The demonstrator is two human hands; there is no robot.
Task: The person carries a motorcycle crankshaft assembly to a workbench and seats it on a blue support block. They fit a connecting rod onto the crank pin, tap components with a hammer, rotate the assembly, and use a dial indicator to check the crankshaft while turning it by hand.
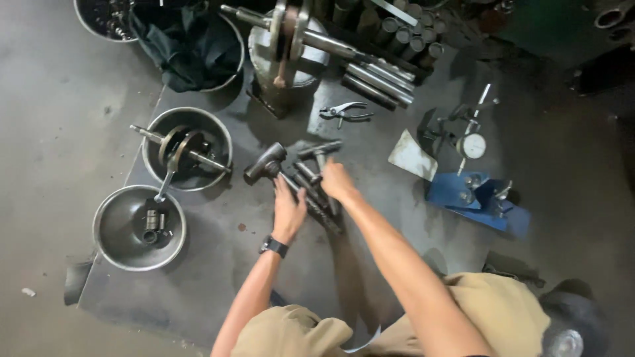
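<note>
head view: two steel bowls point(139, 228) at mat's left edge. left hand point(289, 211) fingers pressed together on hammer point(266, 163) handle, mat centre. right hand point(337, 180) pinching steel rods point(311, 188). rods look heavy, stiff, oily-slick; grip mid-shaft. dial gauge point(471, 146) at right.

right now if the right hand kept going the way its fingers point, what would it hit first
Probably the short grey metal T-shaped tool lying just beyond the right hand; its fingertips look nearly on it already. Farther along that line lie the silver pliers, though depth is hard to judge.
</note>
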